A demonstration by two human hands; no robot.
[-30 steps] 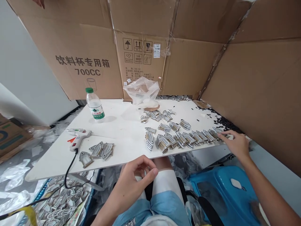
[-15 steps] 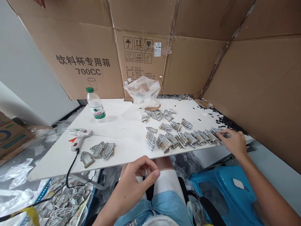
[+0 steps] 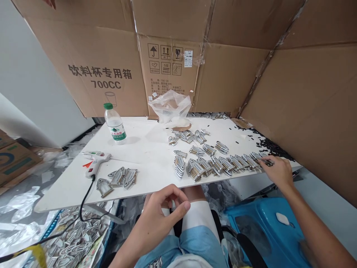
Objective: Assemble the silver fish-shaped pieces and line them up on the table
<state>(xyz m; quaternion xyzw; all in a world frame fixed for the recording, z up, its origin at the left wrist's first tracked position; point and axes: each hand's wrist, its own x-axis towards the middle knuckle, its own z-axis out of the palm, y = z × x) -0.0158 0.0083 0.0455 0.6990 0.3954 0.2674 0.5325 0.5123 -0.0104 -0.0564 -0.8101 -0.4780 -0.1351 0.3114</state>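
Note:
At the right end of a long row of silver, arch-shaped metal pieces, my right hand pinches one such metal piece between thumb and fingers. The row leans in overlapping stacks along the table's front edge. My left hand hovers over my lap, its fingers loosely curled and apart from the thumb, with nothing in it. Behind the row lie smaller stacks and a loose pile of the same pieces. Another small group rests at the table's left front.
A white hot glue gun with a black cord and a water bottle stand on the left of the white table. Small black strips cover its right corner. Cardboard walls enclose the back and right. A blue stool stands below.
The metal piece in my right hand has turned slightly and looks darker. My left hand keeps its place. The view has shifted a little.

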